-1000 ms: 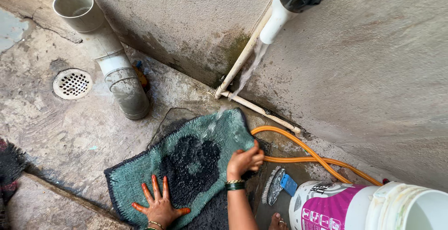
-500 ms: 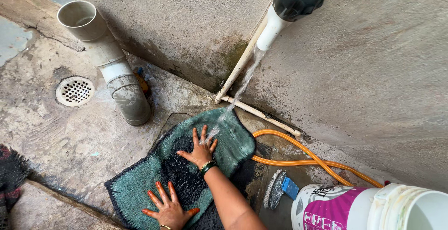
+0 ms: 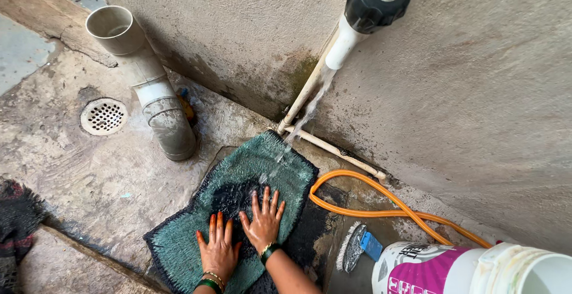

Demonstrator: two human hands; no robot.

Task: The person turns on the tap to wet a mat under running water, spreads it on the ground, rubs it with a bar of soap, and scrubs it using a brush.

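A wet teal shaggy mat (image 3: 262, 169) with a dark centre lies on the concrete floor under a running tap (image 3: 375, 2). Water streams from the white spout (image 3: 339, 46) onto the mat's far end. My left hand (image 3: 218, 249) lies flat on the mat, fingers spread. My right hand (image 3: 263, 220) is pressed flat beside it, a little farther up, fingers apart. Both wrists wear bangles. Neither hand holds anything.
A grey drain pipe (image 3: 152, 91) leans against the wall at left, near a round floor drain (image 3: 103, 116). An orange hose (image 3: 381, 207) curls at the wall's foot. A scrub brush (image 3: 356, 247) and a white and pink bucket (image 3: 465, 270) sit at right. Dark cloth (image 3: 15, 228) lies at far left.
My right hand has slid back down the mat from under the water stream, ending beside my left hand. The left hand has shifted slightly rightward on the mat.
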